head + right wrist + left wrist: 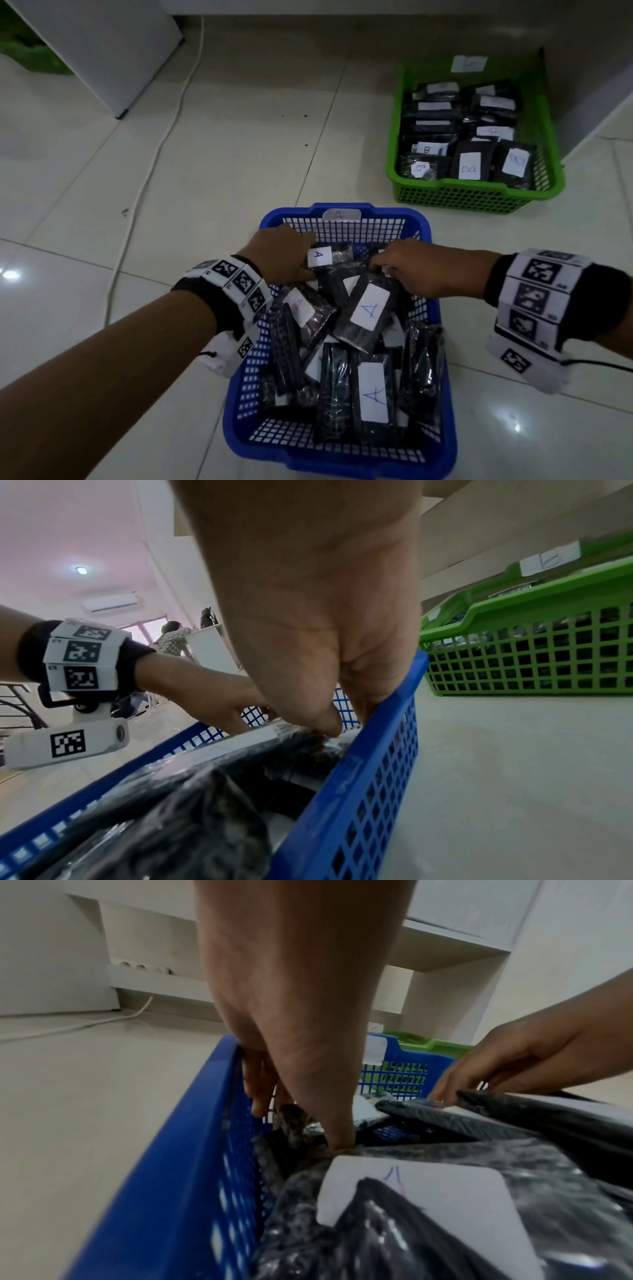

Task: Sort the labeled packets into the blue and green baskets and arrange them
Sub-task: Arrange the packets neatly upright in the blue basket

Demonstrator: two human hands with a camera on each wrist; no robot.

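Observation:
The blue basket [346,214], tagged A, sits on the floor in front of me and holds several black packets with white A labels. My left hand [306,257] is at its far left corner, fingers and thumb pinching a small packet [337,253] with an A label. At the far right, my right hand [383,263] grips the top edge of a larger A packet [368,310] that lies tilted over the pile. In the right wrist view, the right hand's [337,727] thumb and fingers close on that edge. The green basket [476,197], tagged B, holds rows of B packets.
A white cable [154,154] runs across the tiled floor left of the baskets. A white cabinet [102,44] stands at the back left, with a green object [20,51] beside it. A wall runs behind the green basket. A person [171,639] sits far off.

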